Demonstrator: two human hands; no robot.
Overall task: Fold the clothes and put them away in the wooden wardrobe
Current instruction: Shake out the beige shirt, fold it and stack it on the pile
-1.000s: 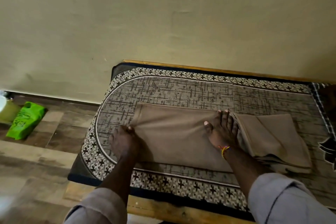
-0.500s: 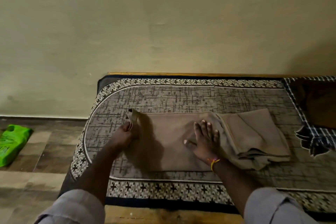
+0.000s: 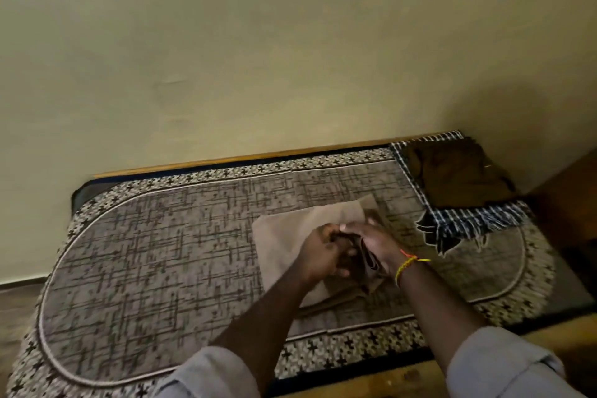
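A light brown garment (image 3: 284, 236) lies folded into a compact stack on the patterned rug (image 3: 161, 252) that covers the low wooden bed. My left hand (image 3: 318, 255) grips the folded-over end on top of the stack. My right hand (image 3: 376, 245), with a yellow thread bracelet at the wrist, presses beside it and holds the stack's layered right edge. The two hands touch over the cloth and hide its middle. No wardrobe shows in the head view.
A dark brown folded garment (image 3: 458, 171) rests on a checked fringed cloth (image 3: 478, 223) at the rug's far right. A plain wall (image 3: 290, 58) runs behind the bed. Dark wooden furniture (image 3: 568, 210) stands at the right edge. Floor (image 3: 16, 307) shows at the left.
My left hand has carried the garment's left end over to the right onto the stack, halving its length. Both hands now meet on it. The camera view has swung to the right.
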